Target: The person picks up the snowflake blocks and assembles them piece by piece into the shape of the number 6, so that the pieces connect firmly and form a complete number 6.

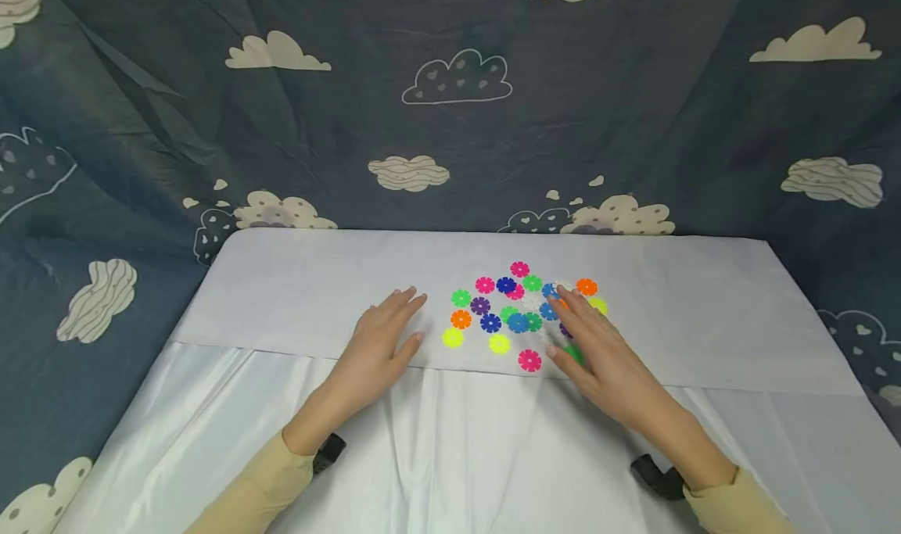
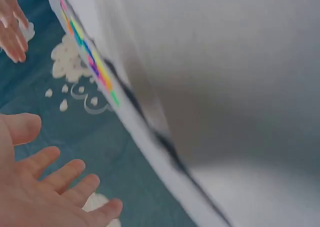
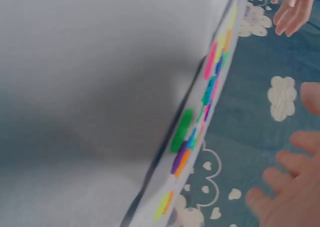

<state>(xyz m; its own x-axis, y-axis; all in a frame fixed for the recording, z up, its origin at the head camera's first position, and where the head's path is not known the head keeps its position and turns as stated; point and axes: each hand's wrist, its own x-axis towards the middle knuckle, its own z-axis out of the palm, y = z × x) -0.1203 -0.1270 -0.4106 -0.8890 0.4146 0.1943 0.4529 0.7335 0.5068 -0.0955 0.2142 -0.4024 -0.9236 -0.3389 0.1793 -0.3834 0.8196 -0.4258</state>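
Observation:
Several flat, notched plastic discs in bright colours lie loosely spread on the white table, among them a pink disc at the front and a yellow disc at the left. My left hand hovers to the left of them, fingers extended and holding nothing; the left wrist view shows its palm and spread fingers. Over the right part of the spread is my right hand, also with extended fingers and nothing held. It partly hides a green disc and other discs near its fingertips.
The white cloth covers the table, with a fold or seam running across it and creases toward the front. A dark curtain with cloud prints hangs behind the table and at both sides. Dark wrist cameras sit under both wrists.

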